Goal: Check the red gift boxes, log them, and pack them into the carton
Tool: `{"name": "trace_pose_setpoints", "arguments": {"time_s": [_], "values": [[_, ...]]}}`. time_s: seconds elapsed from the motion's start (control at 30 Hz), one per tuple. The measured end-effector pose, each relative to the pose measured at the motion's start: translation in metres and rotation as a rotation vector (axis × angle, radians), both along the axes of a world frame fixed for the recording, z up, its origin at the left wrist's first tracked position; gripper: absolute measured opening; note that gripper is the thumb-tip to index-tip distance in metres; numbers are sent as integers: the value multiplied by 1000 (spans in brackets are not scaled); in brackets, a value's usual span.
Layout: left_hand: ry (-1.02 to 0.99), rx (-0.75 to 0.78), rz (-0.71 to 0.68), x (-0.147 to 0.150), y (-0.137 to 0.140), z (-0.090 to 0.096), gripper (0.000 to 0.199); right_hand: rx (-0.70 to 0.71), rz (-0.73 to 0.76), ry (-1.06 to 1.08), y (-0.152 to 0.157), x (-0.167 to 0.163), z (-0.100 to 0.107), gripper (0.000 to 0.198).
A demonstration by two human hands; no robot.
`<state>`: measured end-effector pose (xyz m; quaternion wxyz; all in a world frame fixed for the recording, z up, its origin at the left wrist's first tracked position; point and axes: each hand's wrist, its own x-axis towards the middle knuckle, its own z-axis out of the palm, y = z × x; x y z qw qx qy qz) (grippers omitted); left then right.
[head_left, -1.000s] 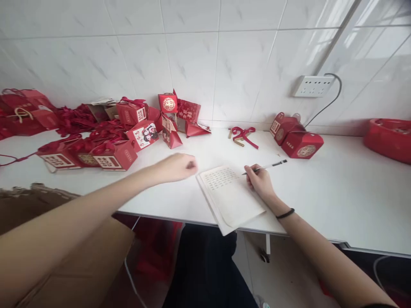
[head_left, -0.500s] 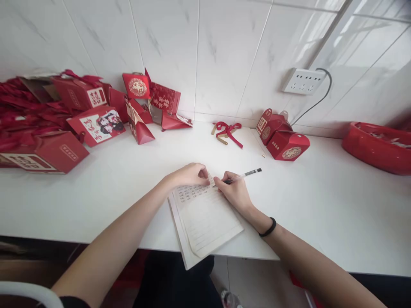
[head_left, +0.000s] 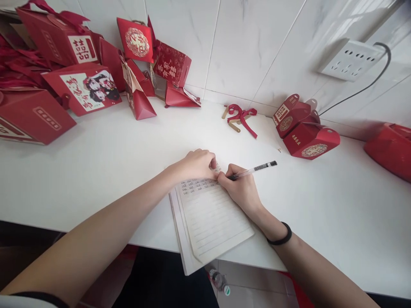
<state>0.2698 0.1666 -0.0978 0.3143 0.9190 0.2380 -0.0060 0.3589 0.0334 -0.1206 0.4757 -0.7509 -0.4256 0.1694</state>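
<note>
A lined notebook (head_left: pixel 218 222) lies at a slant on the white table, its lower corner reaching past the front edge. Rows of short handwritten marks fill the upper part of the page; the lines below are blank. My right hand (head_left: pixel 241 188) grips a clear pen with a black end (head_left: pixel 261 166), its tip hidden behind the fingers at the page's upper right. Across the top of the page rests my left hand (head_left: pixel 199 164), fingers curled in and closed, covering some of the writing. What its fingertips press or pinch is hidden.
Red gift boxes (head_left: pixel 86 87) crowd the back left of the table (head_left: pixel 112 171). A red ribbon (head_left: pixel 242 117) with gold strips lies near the wall. Two more red boxes (head_left: pixel 310 139) stand right, below a power socket (head_left: pixel 351 60). A red basin (head_left: pixel 390 149) is far right; a bottle (head_left: pixel 219 280) is on the floor.
The view has tilted down and come closer, so things look larger and the basin is cut off. Both hands keep their places on the notebook, the pen still in my right hand.
</note>
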Motion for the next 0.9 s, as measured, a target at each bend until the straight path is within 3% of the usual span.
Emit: {"name": "trace_pose_setpoints", "arguments": {"time_s": [0.9], "values": [[48,69,-41,-3,-7,14,29,-8,-49,-5,-1,-4,4,29]]}}
